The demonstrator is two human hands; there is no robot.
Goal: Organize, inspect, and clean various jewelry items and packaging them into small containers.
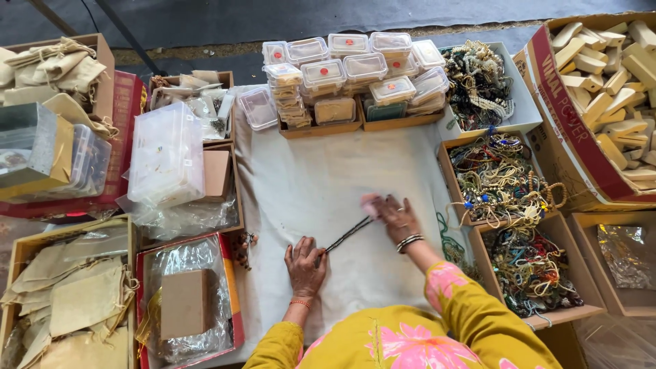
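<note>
Beaded strand [347, 234] on white cloth [321, 178], boxes [519, 184] around, grey floor [273, 17]

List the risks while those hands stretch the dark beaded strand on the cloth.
The dark beaded strand is pulled taut between the left hand and right hand; it might snap and scatter beads. The right hand's sleeve sits close to the tangled jewellery box, so it could snag a loose loop.

A jewellery packing workplace set on the floor; a white cloth [328, 178] spread out, ringed by cartons of beaded necklaces [502, 181], stacked clear plastic boxes [355, 72], cloth pouches [65, 294] and wooden pieces [611, 68].
</note>
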